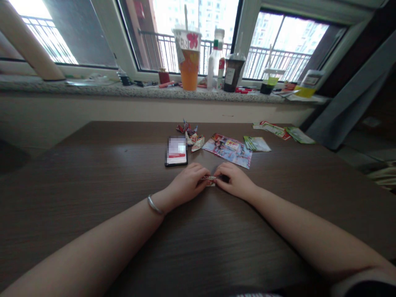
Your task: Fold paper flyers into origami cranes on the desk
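My left hand and my right hand meet at the middle of the dark wooden table. Both pinch a small folded piece of printed paper between their fingertips, low against the tabletop. Most of the paper is hidden by my fingers. A silver bangle sits on my left wrist. Just beyond my hands lie a phone, several small folded paper figures and a colourful printed sheet.
More printed slips and leaflets lie at the table's far right. The stone windowsill carries drink cups, a bottle, jars and pens. A cardboard tube leans at the far left.
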`<state>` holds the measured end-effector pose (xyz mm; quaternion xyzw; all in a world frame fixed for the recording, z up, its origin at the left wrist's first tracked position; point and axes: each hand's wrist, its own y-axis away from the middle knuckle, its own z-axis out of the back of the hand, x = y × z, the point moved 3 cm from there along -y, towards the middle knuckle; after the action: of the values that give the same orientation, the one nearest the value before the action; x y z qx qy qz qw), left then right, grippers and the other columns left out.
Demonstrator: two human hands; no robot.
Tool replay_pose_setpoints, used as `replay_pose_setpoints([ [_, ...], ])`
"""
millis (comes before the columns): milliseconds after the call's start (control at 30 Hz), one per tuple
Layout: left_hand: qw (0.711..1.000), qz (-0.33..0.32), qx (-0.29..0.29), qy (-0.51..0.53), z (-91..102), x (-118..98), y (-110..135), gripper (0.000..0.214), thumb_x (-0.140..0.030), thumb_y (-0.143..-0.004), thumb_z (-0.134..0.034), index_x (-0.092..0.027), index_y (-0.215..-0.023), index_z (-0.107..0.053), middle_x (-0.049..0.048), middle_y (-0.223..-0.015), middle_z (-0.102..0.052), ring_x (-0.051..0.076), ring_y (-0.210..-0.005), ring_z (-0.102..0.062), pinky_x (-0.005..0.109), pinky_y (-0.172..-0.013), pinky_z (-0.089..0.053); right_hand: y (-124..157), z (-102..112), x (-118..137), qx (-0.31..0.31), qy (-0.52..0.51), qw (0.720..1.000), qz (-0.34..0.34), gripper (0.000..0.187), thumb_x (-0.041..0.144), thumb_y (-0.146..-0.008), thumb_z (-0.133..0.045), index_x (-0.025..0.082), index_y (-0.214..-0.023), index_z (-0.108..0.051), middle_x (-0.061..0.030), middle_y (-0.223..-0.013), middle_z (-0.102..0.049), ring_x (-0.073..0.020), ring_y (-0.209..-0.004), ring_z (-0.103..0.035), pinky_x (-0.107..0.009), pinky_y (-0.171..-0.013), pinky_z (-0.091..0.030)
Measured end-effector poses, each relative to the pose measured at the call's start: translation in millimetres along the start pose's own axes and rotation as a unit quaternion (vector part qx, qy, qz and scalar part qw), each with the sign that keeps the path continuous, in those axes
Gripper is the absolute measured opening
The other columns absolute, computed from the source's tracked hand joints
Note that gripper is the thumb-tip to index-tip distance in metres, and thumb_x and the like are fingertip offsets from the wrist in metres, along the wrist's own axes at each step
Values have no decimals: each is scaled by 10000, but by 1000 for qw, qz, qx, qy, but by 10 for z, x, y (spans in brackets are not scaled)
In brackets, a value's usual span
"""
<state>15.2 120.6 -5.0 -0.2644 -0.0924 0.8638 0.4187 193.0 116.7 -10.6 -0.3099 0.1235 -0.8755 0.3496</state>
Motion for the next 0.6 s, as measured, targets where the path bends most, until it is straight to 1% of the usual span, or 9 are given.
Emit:
replay_pose_setpoints([
  [133, 1000, -20, 6, -12, -7, 5, -8, 113, -214, -916, -513, -176, -919, -619, 62, -921, -630, 202, -930, -559, 356, -852, -465, -5, -20, -25, 8, 11, 1000, -8, 12, 197, -830, -626, 198, -818, -629, -46, -866, -638, -182, -867, -574, -319, -793, -463],
  [300, 998, -52, 8, -19, -12, 10, -10, 131, -182, -900, -536, -182, -930, -663, 56, -978, -689, 196, -970, -588, 357, -908, -469, -5, -13, 8, 31, 41, 999, 14, 41, 208, -851, -608, 201, -821, -636, -44, -855, -664, -182, -859, -588, -320, -793, -461],
  [467, 995, -77, -6, -70, 11, -35, 3, 179, -215, -909, -530, -180, -937, -703, 58, -991, -715, 215, -978, -604, 368, -897, -498, 6, 3, 54, 50, 103, 993, 39, 97, 224, -881, -572, 197, -837, -654, -61, -898, -678, -190, -868, -595, -323, -785, -457],
  [600, 991, -93, -5, -100, 10, -66, 14, 205, -214, -915, -522, -163, -955, -716, 56, -987, -724, 216, -975, -607, 360, -887, -507, 12, 17, 82, 61, 133, 987, 67, 143, 243, -905, -543, 193, -847, -664, -67, -924, -685, -192, -875, -597, -325, -802, -458],
])
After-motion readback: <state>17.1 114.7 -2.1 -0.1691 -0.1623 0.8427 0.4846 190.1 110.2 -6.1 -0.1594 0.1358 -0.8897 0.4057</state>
